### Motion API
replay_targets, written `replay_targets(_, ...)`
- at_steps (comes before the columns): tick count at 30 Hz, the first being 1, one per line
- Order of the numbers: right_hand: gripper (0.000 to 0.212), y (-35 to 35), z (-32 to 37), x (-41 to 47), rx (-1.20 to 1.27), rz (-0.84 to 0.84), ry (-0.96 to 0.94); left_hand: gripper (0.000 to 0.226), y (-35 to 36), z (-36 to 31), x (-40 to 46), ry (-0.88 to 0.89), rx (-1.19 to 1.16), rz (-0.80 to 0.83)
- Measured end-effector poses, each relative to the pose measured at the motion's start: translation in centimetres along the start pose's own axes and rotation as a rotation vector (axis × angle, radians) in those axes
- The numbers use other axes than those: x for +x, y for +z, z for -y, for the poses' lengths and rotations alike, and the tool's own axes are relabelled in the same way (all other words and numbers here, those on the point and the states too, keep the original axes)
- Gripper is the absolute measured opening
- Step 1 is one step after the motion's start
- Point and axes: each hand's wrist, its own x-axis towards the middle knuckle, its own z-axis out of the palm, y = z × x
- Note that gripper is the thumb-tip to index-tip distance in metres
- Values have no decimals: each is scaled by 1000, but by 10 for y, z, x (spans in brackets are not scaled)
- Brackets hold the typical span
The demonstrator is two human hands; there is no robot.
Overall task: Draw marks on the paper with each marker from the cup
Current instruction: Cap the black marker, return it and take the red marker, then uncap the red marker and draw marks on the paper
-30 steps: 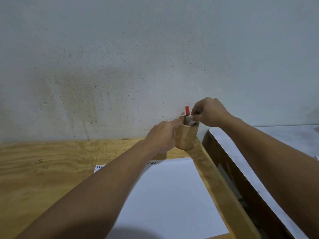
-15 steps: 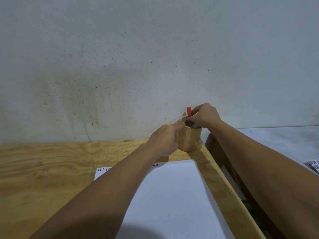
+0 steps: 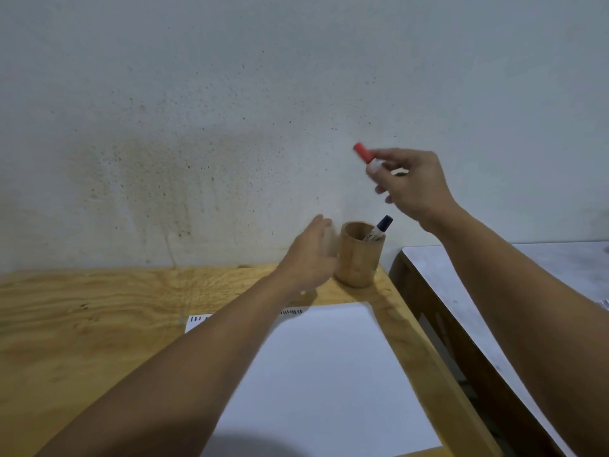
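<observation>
A round wooden cup (image 3: pixel 358 255) stands at the back right corner of the plywood table (image 3: pixel 82 318), against the wall. A marker with a dark blue cap (image 3: pixel 381 226) leans inside it. My right hand (image 3: pixel 413 184) is raised above and to the right of the cup, holding a white marker with a red cap (image 3: pixel 365 154). My left hand (image 3: pixel 308 258) is just left of the cup, fingers spread, blurred, with nothing in it. A white sheet of paper (image 3: pixel 329 374) lies in front of the cup, with short coloured marks (image 3: pixel 196 318) near its top left edge.
A stained grey wall (image 3: pixel 230 127) rises right behind the table. To the right, past a narrow gap, stands a second table with a pale grey top (image 3: pixel 461 291). My forearms cross over the paper.
My right hand has lifted the red-capped marker up out of the cup and to the right. My left hand has let go of the cup and opened. A blue-capped marker now shows in the cup.
</observation>
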Motion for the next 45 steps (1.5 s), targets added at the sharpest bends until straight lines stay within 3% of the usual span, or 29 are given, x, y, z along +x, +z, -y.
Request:
replay_targets(4, 21, 6, -1, -23, -166, 284, 103, 50, -16, 6, -4, -57, -305, -177)
replay_targets(10, 13, 26, -7, -49, -188, 518, 177, 30, -25, 14, -28, -7, -366, -97)
replay_targets(19, 13, 44, -10, -74, -172, 582, 132, 11, -30, 28, -47, -63, -216, -63)
replay_targets(24, 32, 56, -18, -85, -266, 509, -3, 7, -36, 34, -50, -151, -222, 6)
replay_targets(28, 12, 46, -21, -92, -267, 473, -22, 16, -51, 53, -53, -327, -254, -1)
replay_targets(31, 3, 43, -24, -96, -88, 445, 82, 11, -55, 63, -49, -334, -100, -76)
replay_targets(34, 17, 47, -25, -100, 238, 432, 268, 11, -50, 62, -47, -277, 172, -98)
replay_targets(38, 33, 45, -24, -103, 798, 404, 582, 11, -43, 67, -42, -294, 291, -32)
replay_targets(40, 31, 46, -28, -106, 1031, 396, 625, 9, -40, 69, -39, -292, 309, -6)
replay_targets(42, 37, 49, -34, -109, 1125, 390, 586, 7, -39, 69, -36, -289, 321, 8)
replay_targets(45, 35, 56, -39, -112, 1030, 321, 559, 19, -38, 69, -33, -289, 364, 41)
